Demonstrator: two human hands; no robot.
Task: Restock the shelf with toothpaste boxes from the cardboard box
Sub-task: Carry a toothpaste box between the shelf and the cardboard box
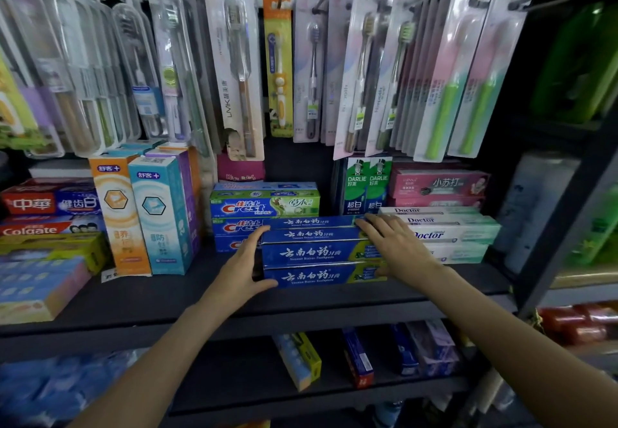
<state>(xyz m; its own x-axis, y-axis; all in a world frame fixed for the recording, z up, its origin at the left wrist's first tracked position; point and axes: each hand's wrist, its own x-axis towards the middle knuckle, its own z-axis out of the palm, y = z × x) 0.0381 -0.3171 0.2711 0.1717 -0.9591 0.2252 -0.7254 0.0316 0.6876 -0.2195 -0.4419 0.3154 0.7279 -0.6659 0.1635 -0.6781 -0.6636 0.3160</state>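
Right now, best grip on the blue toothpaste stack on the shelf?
By its two short ends, from the front, as the left hand and right hand do. The blue toothpaste stack lies lengthwise, with Crest boxes and Doctor boxes close alongside and behind.

The left hand (245, 262) is covering the left ends of the stacked blue toothpaste boxes (321, 253), and the right hand (396, 247) is hiding their right ends, so whether the fingers are curling behind is not showing. The stack is blocking most of the lower Crest boxes (234, 227), leaving only part of the name. The hanging toothbrush packs (234, 59) are running off the top edge. Boxes on the lower shelf (334, 401) are sitting in shadow, their print too blurred to read. The pastel boxes (36, 287) at the far left are being cut by the frame edge.
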